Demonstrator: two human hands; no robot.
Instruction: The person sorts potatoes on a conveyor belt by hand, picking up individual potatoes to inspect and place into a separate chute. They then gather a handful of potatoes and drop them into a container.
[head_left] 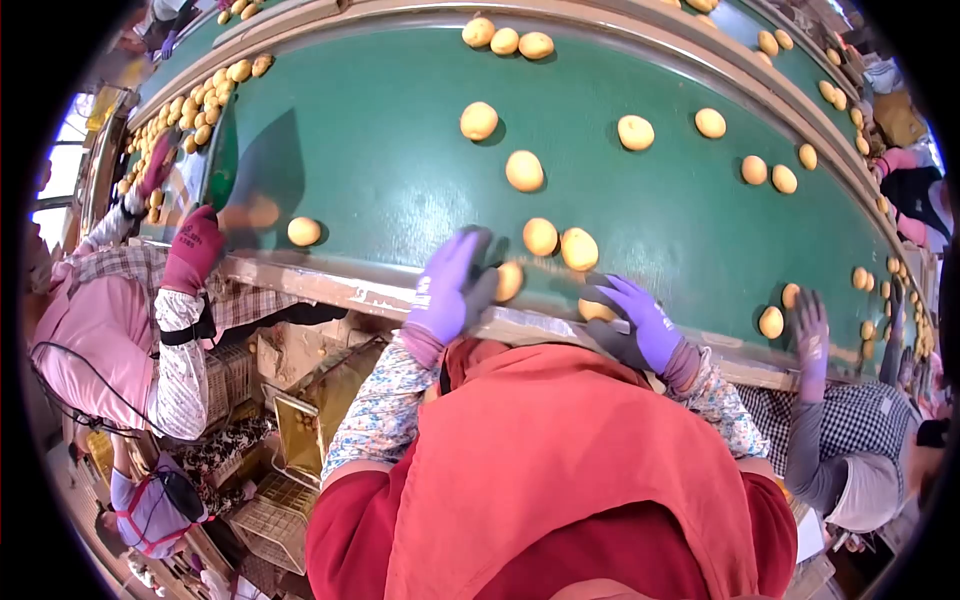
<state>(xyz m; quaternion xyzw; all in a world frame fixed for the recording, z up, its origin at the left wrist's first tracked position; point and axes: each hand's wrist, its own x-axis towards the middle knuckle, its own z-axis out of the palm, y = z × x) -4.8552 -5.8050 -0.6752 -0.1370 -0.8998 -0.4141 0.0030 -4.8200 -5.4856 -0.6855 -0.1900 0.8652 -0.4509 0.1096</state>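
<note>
My left hand (450, 285), in a purple glove with grey fingertips, is at the near edge of the green belt (380, 170). Its thumb and fingers are apart, and a potato (509, 281) lies just right of them. My right hand (640, 322), gloved the same way, is over the near edge with its fingers spread. Another potato (596, 309) lies by its fingers, partly covered by them. Between and beyond my hands two potatoes (540, 237) (579, 249) rest side by side. More potatoes lie further out on the belt.
On the left a co-worker's maroon-gloved hand (197, 245) is at the belt edge, near a potato pile (190, 110). To the right is another co-worker's purple-gloved hand (810, 335). A wooden rim (330, 288) borders the belt. Wire baskets (270, 520) stand below on the left.
</note>
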